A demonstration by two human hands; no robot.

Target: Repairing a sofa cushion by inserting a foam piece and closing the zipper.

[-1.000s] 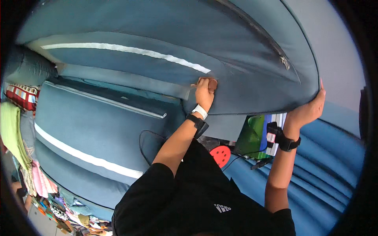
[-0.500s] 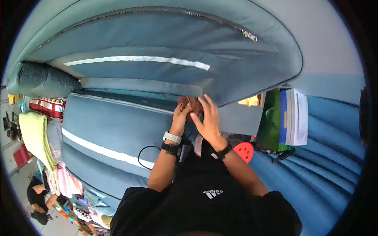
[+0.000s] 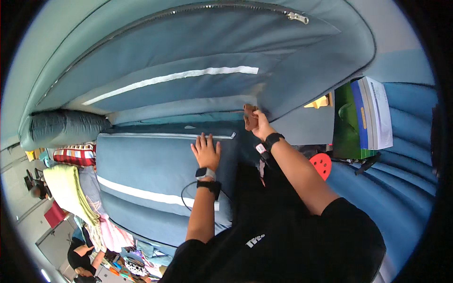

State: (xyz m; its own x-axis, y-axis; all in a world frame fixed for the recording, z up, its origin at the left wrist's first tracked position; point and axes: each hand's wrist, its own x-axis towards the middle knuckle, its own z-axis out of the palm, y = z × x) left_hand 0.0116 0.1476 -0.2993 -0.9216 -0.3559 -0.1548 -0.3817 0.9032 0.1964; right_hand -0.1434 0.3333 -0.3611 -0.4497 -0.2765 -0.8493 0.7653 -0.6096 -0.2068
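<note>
My left hand point(image 3: 206, 152) lies flat on the blue-grey sofa seat cushion point(image 3: 151, 160), fingers spread, close to its zipped edge and holding nothing. My right hand point(image 3: 263, 126) grips a small brown folded piece point(image 3: 250, 118), cloth or leather I cannot tell. It is held up near the right end of the gap between seat and backrest. The sofa backrest point(image 3: 188, 52) rises beyond, with a long zipper and a white strip. On the seat cushion runs another white strip point(image 3: 141, 189). A thin black cord loops beside my left wrist.
A dark bolster point(image 3: 71, 128) sits at the sofa's left end, near a yellow-green towel point(image 3: 66, 191) and other fabrics. To the right stand a green box point(image 3: 347, 120), upright books or folders point(image 3: 377, 113) and a red perforated piece point(image 3: 322, 166). Another person point(image 3: 82, 254) is at lower left.
My hands have moved apart: both were at the brown piece. The left let go and came down onto the seat cushion; the right now holds the piece farther right.
</note>
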